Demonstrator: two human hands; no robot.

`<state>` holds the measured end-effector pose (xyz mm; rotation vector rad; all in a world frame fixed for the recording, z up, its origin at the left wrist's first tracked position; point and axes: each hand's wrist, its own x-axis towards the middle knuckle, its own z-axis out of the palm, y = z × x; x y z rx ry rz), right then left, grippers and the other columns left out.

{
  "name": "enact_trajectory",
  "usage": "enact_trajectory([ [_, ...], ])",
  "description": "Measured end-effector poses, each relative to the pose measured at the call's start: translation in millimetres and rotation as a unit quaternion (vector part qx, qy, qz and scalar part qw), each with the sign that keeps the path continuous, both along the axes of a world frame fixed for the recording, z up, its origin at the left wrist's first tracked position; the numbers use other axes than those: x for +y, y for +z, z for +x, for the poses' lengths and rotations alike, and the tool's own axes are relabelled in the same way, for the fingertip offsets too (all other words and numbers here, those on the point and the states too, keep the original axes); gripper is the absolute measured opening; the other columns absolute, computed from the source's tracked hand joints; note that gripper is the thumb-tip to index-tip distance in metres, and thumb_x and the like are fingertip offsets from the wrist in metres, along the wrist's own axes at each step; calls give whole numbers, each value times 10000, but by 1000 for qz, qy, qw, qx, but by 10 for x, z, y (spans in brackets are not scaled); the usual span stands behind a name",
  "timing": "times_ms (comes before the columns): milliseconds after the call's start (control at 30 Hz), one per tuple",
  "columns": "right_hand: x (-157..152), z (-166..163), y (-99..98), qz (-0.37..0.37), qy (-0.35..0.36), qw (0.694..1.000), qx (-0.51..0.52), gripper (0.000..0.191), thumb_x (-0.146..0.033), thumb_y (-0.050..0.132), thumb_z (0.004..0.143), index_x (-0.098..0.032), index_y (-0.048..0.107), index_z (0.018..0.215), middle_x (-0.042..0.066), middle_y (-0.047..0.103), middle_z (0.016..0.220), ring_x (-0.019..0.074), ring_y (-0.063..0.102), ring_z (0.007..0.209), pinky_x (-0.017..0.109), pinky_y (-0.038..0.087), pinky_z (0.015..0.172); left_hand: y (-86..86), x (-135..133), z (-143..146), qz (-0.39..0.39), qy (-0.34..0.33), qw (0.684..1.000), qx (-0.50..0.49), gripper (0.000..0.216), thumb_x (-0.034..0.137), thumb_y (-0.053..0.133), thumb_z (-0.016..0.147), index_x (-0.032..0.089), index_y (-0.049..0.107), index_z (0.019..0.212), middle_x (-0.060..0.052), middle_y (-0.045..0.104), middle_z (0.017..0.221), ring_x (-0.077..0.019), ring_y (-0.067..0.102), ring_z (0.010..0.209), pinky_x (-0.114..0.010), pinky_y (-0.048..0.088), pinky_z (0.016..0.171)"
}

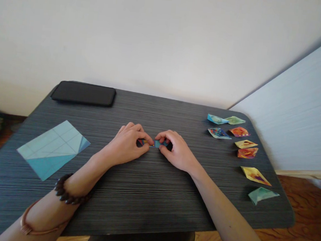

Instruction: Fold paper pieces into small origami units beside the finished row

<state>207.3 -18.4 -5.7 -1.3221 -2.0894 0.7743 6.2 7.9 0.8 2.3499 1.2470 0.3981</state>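
Note:
Between my two hands, low over the middle of the table, is a small folded piece of coloured paper (157,143), blue with some red and yellow. My left hand (130,142) pinches its left end between thumb and fingers. The right end sits in the pinch of my right hand (176,148). Fingers cover much of the paper, so its full shape is hidden. Left of my left hand lies a flat light-blue paper sheet (59,141) with crease lines and a darker blue folded part.
Along the right side of the dark table (142,194) lie several folded paper pieces, among them a yellow one (254,175), a green one (262,194) and an orange one (239,132). A black phone-like slab (84,93) rests at the back left. A wall (157,40) stands behind.

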Motion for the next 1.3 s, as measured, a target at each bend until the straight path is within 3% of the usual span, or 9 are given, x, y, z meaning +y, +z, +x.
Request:
enact_trajectory([
  [200,4,31,15,-12,8,999,32,322,-9,466,752,-216,570,975,8,590,852,144,533,803,302,430,779,36,-9,-38,-15,-8,1000,15,231,294,508,824,312,715,924,-29,536,861,-218,463,879,-426,347,833],
  [400,13,73,29,8,20,1000,4,338,-10,445,770,-218,600,987,57,539,1023,180,502,995,354,412,899,41,-27,-91,-12,-13,999,31,276,243,503,824,352,701,982,-26,499,916,-220,440,920,-450,316,848],
  [567,16,82,21,2,29,1000,-10,309,-21,465,779,-210,592,988,46,561,1001,177,505,977,349,415,896,42,-42,-73,-11,-1,999,37,294,225,481,816,350,703,963,-22,489,912,-220,433,935,-443,311,843],
  [800,-42,-18,-11,46,-15,997,-54,136,-177,559,843,-197,584,975,47,577,962,190,499,934,347,407,869,35,-83,-15,6,34,999,35,187,302,522,801,296,708,819,-22,483,889,-229,429,924,-458,302,859],
  [1067,-35,-6,25,15,-12,997,-75,123,-270,579,869,-225,587,984,37,569,971,186,497,933,342,395,844,32,-39,-76,-27,4,999,39,193,351,526,834,296,637,982,-38,508,985,-250,428,977,-474,309,874],
  [1200,-24,113,-9,11,-98,986,-132,319,-489,673,756,-257,601,962,50,544,1020,245,478,977,398,368,821,22,-25,-91,-21,1,999,44,191,370,536,833,277,613,981,-46,496,1016,-262,416,995,-475,322,870],
  [1300,-7,191,-30,4,-103,984,-143,352,-533,678,731,-255,599,932,48,549,1011,251,479,976,395,364,813,9,-33,-100,-16,-1,999,44,197,385,530,841,270,606,980,-48,505,1013,-261,421,991,-475,328,866],
])
